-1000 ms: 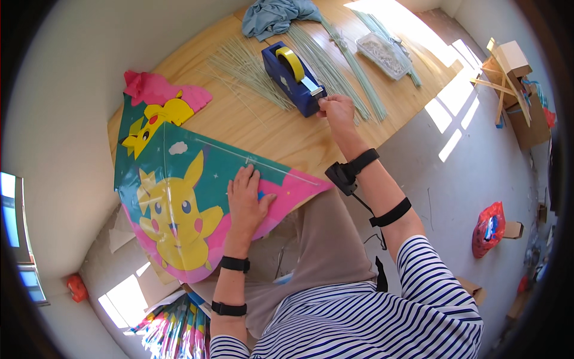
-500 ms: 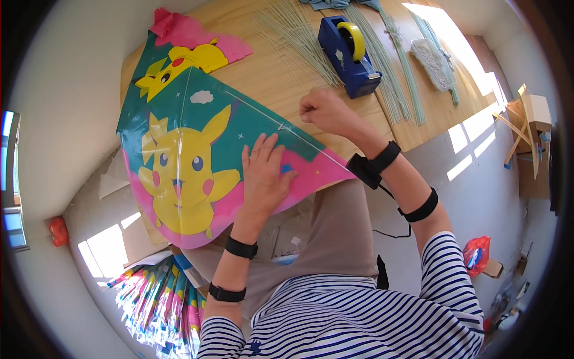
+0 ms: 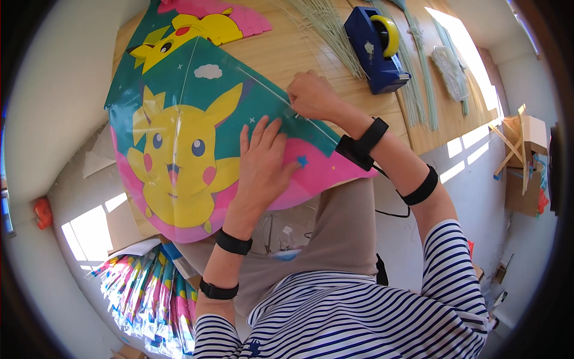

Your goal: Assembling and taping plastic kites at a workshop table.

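A kite sail [image 3: 197, 179] in green and pink, printed with a yellow cartoon animal, lies across the near left of the table and hangs over its front edge. A thin pale rod [image 3: 254, 82] runs along its upper right edge. My left hand [image 3: 263, 161] rests flat on the sail, fingers stretched out, just left of a small blue star. Curled closed, my right hand [image 3: 314, 96] is at the rod beside a small white piece [image 3: 297, 115]; whatever its fingertips grip is hidden. A second kite sail [image 3: 218, 25] of the same print lies behind.
A blue tape dispenser [image 3: 371, 51] with a yellow roll stands at the back right. Bundles of thin rods [image 3: 326, 36] and a clear plastic box [image 3: 449, 73] of small parts lie near it. Packed kites [image 3: 143, 293] hang in a bunch at lower left.
My right hand has come down onto the rod at the sail's edge, covering most of the white piece. My left hand stays on the sail. The whole view has shifted slightly.
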{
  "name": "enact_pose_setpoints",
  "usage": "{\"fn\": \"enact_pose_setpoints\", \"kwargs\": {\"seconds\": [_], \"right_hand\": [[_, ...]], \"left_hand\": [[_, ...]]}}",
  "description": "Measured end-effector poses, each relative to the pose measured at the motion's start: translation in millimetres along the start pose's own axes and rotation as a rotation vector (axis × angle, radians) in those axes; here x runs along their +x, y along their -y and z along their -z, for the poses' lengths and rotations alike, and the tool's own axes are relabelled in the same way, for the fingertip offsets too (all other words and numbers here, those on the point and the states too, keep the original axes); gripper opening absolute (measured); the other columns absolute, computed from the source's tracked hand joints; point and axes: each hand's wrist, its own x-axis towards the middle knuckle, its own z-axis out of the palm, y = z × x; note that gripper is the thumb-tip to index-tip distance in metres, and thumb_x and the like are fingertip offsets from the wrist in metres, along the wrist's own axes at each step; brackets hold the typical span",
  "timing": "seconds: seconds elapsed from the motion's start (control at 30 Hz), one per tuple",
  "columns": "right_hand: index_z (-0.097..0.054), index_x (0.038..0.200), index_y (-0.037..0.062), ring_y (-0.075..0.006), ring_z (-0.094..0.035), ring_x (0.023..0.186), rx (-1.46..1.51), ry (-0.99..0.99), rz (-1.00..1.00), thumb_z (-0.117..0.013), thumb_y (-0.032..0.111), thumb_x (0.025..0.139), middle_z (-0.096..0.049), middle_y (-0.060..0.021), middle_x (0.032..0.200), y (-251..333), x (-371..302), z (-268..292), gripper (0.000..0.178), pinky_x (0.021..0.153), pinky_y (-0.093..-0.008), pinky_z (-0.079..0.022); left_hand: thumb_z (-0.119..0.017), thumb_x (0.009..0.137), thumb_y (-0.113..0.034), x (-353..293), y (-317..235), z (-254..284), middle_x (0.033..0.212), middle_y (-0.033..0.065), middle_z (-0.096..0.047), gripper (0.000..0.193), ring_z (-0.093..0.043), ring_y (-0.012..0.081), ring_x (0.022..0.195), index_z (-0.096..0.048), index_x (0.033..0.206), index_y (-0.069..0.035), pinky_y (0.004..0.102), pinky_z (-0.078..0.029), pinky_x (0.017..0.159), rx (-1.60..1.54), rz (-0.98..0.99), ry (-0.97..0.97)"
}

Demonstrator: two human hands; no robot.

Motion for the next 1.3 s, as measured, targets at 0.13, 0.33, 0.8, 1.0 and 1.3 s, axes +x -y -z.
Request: {"fn": "enact_pose_setpoints", "kwargs": {"seconds": [0.13, 0.33, 0.8, 1.0, 1.3], "right_hand": [[-0.071, 0.072, 0.0107, -0.0369, -0.058, 0.102, 0.009, -0.071, -0.031, -0.06, 0.01, 0.075, -0.064, -0.0136, 0.099, -2, -3, -5, 0.012, 0.087, -0.0475, -0.047], [-0.07, 0.071, 0.0094, -0.037, -0.057, 0.102, 0.021, -0.072, 0.001, -0.06, 0.009, 0.076, -0.064, -0.0152, 0.098, -1, -1, -9, 0.011, 0.089, -0.0478, -0.045], [-0.074, 0.092, 0.004, -0.0384, -0.06, 0.104, -0.038, -0.025, 0.045, -0.06, 0.015, 0.076, -0.067, -0.0188, 0.103, -6, 2, -7, 0.024, 0.086, -0.0484, -0.048], [-0.075, 0.094, 0.0045, -0.0388, -0.061, 0.107, -0.105, 0.031, 0.01, -0.061, 0.015, 0.077, -0.069, -0.0179, 0.104, 1, 3, 1, 0.025, 0.089, -0.0482, -0.048], [-0.075, 0.09, 0.0018, -0.0335, -0.073, 0.09, 0.328, 0.24, -0.276, -0.075, 0.028, 0.078, -0.074, -0.018, 0.089, -14, 12, 23, 0.029, 0.074, -0.0451, -0.056]], "left_hand": [[-0.084, 0.071, -0.019, 6, 1, -4, 0.142, 0.0197, -0.053, 0.049, -0.04, 0.0394, 0.142, -0.064, 0.11, 0.002, 0.0577, -0.024, 0.119, -0.022, -0.022, 0.006], [-0.085, 0.07, -0.019, 12, -1, -8, 0.142, 0.0204, -0.053, 0.044, -0.04, 0.041, 0.141, -0.062, 0.102, 0.001, 0.0595, -0.025, 0.118, -0.034, -0.046, 0.001], [-0.085, 0.069, -0.019, 20, 2, -17, 0.142, 0.0202, -0.053, 0.043, -0.042, 0.0402, 0.14, -0.06, 0.097, 0.001, 0.0622, -0.026, 0.116, -0.033, -0.069, 0.013], [-0.087, 0.07, -0.03, 21, 3, -23, 0.141, 0.0175, -0.054, 0.051, -0.043, 0.0372, 0.139, -0.062, 0.102, 0.002, 0.0625, -0.027, 0.116, 0.004, -0.039, 0.033], [-0.087, 0.067, -0.039, 22, 0, -23, 0.138, 0.0136, -0.055, 0.065, -0.045, 0.0333, 0.137, -0.065, 0.114, 0.001, 0.0655, -0.025, 0.116, 0.107, -0.046, 0.064]]}}
